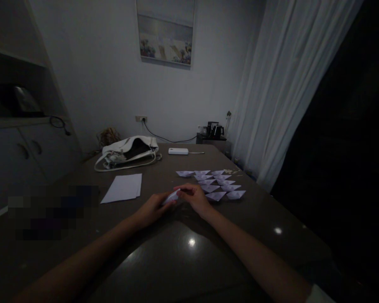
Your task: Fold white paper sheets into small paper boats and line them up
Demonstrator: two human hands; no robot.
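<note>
A small folded piece of white paper [172, 196] is held between my two hands, just over the table. My left hand [155, 205] grips its left end, thumb in front. On the right end, the fingers and thumb of my right hand [194, 198] pinch the paper and cover part of it. Right beyond my right hand stand several folded paper boats [215, 196] in rows. To the left of my hands lies a small stack of white paper sheets [123, 187], its edges slightly out of line.
Toward the back of the dark glossy table [189, 269] are a white handbag [129, 147] and a white power bank [178, 151] with a short cable. Small pale scraps [232, 171] lie past the boats. A black kettle [215, 131] stands beyond the table.
</note>
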